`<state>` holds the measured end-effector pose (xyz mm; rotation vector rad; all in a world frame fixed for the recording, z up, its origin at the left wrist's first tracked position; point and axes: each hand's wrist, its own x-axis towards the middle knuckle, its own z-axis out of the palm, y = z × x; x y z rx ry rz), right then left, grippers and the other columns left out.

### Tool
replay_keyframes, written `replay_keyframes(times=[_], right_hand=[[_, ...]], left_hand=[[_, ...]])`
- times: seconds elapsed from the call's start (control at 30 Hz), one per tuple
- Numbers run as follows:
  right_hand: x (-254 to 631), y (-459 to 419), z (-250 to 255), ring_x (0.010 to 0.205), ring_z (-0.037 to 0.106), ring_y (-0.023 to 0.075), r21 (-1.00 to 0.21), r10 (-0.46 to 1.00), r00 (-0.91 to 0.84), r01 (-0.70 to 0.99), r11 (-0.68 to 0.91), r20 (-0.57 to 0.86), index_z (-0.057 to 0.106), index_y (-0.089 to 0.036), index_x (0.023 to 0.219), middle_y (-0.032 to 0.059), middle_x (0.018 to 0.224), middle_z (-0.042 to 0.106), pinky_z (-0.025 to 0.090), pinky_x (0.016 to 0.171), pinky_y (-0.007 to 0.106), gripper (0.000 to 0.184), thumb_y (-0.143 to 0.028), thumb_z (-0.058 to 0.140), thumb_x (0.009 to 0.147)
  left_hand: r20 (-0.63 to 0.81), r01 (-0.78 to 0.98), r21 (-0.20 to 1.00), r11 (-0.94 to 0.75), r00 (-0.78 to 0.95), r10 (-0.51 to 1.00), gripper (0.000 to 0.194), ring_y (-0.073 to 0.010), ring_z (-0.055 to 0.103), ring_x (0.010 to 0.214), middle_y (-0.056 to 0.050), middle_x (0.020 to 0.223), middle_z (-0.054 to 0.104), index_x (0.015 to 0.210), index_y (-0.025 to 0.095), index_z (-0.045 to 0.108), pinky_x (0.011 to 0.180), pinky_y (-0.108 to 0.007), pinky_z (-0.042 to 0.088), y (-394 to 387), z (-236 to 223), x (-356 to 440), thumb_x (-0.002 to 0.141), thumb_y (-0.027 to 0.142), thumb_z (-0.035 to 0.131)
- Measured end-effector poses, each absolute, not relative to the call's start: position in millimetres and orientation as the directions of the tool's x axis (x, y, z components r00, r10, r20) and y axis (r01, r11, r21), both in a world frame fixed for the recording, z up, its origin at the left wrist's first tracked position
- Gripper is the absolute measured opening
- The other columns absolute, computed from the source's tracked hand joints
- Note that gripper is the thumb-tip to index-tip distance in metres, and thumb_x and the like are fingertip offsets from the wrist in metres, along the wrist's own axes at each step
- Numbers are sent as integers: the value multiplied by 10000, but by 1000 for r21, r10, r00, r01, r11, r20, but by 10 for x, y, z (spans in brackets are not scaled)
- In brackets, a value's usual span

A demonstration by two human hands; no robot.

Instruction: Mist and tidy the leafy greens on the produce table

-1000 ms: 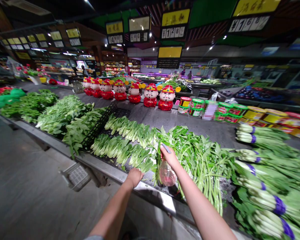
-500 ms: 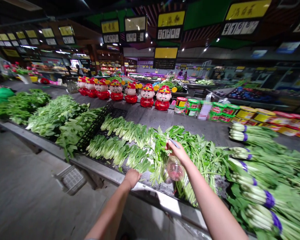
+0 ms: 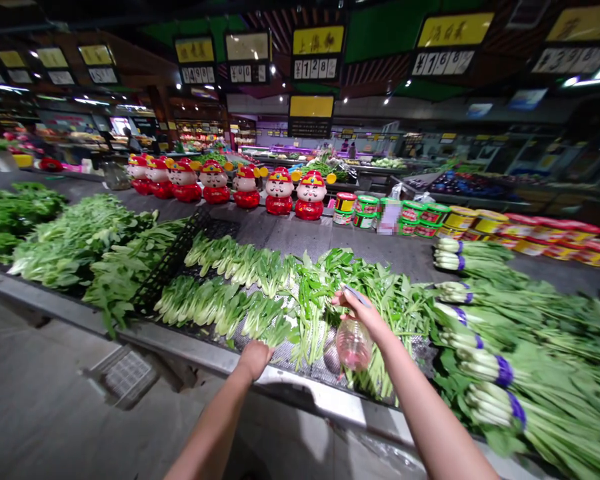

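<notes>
- Right hand (image 3: 355,308) is gripping spray bottle (image 3: 354,345) over near greens (image 3: 407,300).
- Left hand (image 3: 254,361) is curling at near rim (image 3: 333,400), grip unclear.
- Bare shelf (image 3: 303,235) is stretching farther back.
- Signs (image 3: 317,53) are reading "¥128", "¥168".

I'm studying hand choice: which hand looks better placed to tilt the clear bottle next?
Probably the right hand: it holds the clear bottle by its top, over the loose long-stemmed greens. The left hand is apart from the bottle, beside the rows of small greens.
</notes>
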<state>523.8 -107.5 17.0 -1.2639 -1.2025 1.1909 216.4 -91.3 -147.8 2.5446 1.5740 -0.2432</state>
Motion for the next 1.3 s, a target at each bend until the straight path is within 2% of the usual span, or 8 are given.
replay_keyframes(times=[0.17, 0.37, 0.47, 0.57, 0.73, 0.9, 1.1, 1.3], right_hand=[[5489, -1231, 143, 1011, 673, 262, -998, 988, 139, 5, -61, -60, 716, -251, 981, 79, 996, 741, 572, 626, 304, 455, -647, 685, 759], [5648, -1419, -5, 678, 633, 179, -997, 979, 189, 16, -80, -76, 664, -226, 749, 33, 711, 684, 524, 581, 298, 447, -670, 702, 715], [5706, -1482, -80, 600, 596, 158, -996, 977, 195, -4, -88, -87, 643, -222, 715, 22, 658, 659, 520, 578, 304, 450, -666, 714, 704], [5759, -1533, -95, 703, 651, 182, -995, 979, 179, -33, -93, -97, 679, -220, 807, 39, 738, 695, 536, 599, 296, 432, -642, 717, 724], [5785, -1574, -36, 1067, 670, 272, -990, 990, 113, -120, -70, -84, 700, -235, 1045, 90, 1068, 738, 572, 660, 310, 466, -583, 740, 737], [5703, -1546, -5, 1141, 644, 262, -986, 997, 75, -169, -12, -25, 694, -267, 1107, 68, 1174, 716, 573, 880, 389, 438, -509, 766, 749], [5484, -1516, 23, 1012, 674, 232, -993, 998, 52, -114, -29, -35, 720, -256, 976, 60, 1008, 729, 585, 687, 297, 375, -567, 727, 768], [5314, -1498, -27, 682, 617, 144, -995, 991, 94, 21, -96, -94, 679, -232, 813, 13, 749, 663, 516, 560, 263, 402, -633, 667, 781]], left_hand=[[-206, 894, 39, -446, 444, 872, 569, -287, 663, 1025, -193, 1025, 736, 979, 98, 737, 937, -381, 449, -910, -1494, 2147, 1009, 337, 221], [-199, 896, 49, -442, 442, 874, 585, -286, 657, 1030, -186, 1033, 733, 981, 99, 733, 940, -378, 445, -897, -1520, 2128, 1012, 351, 206], [-202, 894, 47, -446, 446, 872, 586, -284, 654, 1034, -180, 1039, 732, 987, 105, 734, 942, -372, 442, -895, -1523, 2124, 1014, 355, 205], [-204, 890, 49, -453, 453, 868, 589, -286, 654, 1035, -183, 1039, 731, 991, 101, 735, 940, -370, 441, -895, -1517, 2123, 1014, 356, 205], [-206, 884, 48, -465, 464, 862, 590, -289, 658, 1032, -194, 1033, 732, 998, 85, 734, 936, -373, 453, -900, -1485, 2124, 1014, 342, 203], [-210, 894, 37, -447, 444, 871, 574, -287, 659, 1044, -184, 1042, 733, 1005, 93, 734, 931, -367, 464, -911, -1449, 2135, 1014, 348, 220], [-227, 890, 36, -455, 451, 863, 582, -289, 661, 1030, -189, 1045, 735, 1009, 97, 738, 946, -380, 453, -911, -1443, 2144, 1015, 337, 208], [-226, 887, 38, -460, 456, 861, 580, -296, 660, 1022, -197, 1045, 733, 1007, 86, 736, 940, -386, 448, -913, -1440, 2151, 1014, 326, 208]])
